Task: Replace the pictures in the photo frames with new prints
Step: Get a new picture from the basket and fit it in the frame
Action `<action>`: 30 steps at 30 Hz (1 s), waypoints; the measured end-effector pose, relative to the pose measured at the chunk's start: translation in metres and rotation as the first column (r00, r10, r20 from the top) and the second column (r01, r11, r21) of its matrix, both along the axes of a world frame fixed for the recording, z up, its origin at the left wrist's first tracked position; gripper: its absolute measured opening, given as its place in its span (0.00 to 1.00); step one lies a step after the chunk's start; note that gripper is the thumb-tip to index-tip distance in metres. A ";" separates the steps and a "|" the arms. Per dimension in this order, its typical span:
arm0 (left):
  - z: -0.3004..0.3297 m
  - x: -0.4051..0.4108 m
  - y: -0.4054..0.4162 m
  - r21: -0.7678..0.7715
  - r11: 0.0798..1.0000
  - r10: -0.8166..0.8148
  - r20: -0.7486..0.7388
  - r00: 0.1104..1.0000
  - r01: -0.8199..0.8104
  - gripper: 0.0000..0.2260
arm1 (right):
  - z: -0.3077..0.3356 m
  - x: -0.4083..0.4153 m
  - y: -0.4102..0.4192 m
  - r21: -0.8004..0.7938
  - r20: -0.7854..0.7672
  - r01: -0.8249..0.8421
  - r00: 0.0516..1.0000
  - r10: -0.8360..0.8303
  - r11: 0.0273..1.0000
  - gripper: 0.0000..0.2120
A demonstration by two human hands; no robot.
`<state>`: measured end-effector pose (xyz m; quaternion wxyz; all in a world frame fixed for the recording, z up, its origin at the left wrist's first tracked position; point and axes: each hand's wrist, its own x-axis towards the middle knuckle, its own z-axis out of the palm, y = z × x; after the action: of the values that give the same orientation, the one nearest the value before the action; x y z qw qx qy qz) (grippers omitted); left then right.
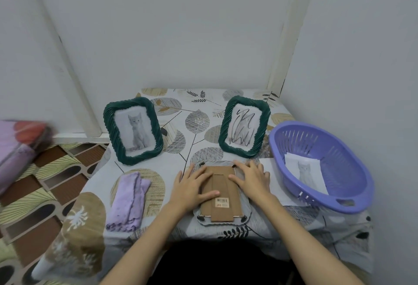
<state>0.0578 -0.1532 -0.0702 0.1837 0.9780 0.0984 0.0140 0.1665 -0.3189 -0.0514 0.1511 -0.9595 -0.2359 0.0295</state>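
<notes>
A pale frame [222,194] lies face down near the table's [199,126] front edge, brown backing board up, so its clips can be reached. The left hand [192,188] and right hand [251,179] press flat on the backing with straight fingers, each grip wide and holding nothing, probably steadying it. Two green frames stand toward the back edge: the left frame [133,130] shows a kitten, the right frame [244,126] a scribbled picture. A fresh print [305,172] waits in the purple basket [352,194] at the right edge
</notes>
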 end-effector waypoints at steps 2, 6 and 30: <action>0.000 0.003 0.002 -0.053 0.998 0.038 0.043 0.998 -0.035 0.53 | -0.002 -0.002 0.000 0.031 -0.013 0.056 0.998 -0.055 0.998 0.32; 0.001 0.016 0.009 -0.192 0.952 0.275 0.182 0.944 -0.240 0.44 | -0.003 -0.001 0.000 0.037 -0.023 0.045 0.999 -0.044 0.998 0.27; -0.001 0.028 0.019 -0.136 0.974 0.201 0.152 0.968 -0.180 0.17 | -0.012 0.004 -0.001 0.038 0.001 0.050 0.999 -0.050 0.998 0.27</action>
<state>0.0861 -0.1340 -0.0709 0.2481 0.9464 0.1771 0.1066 0.1707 -0.3201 -0.0630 0.1698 -0.9621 -0.2123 0.0204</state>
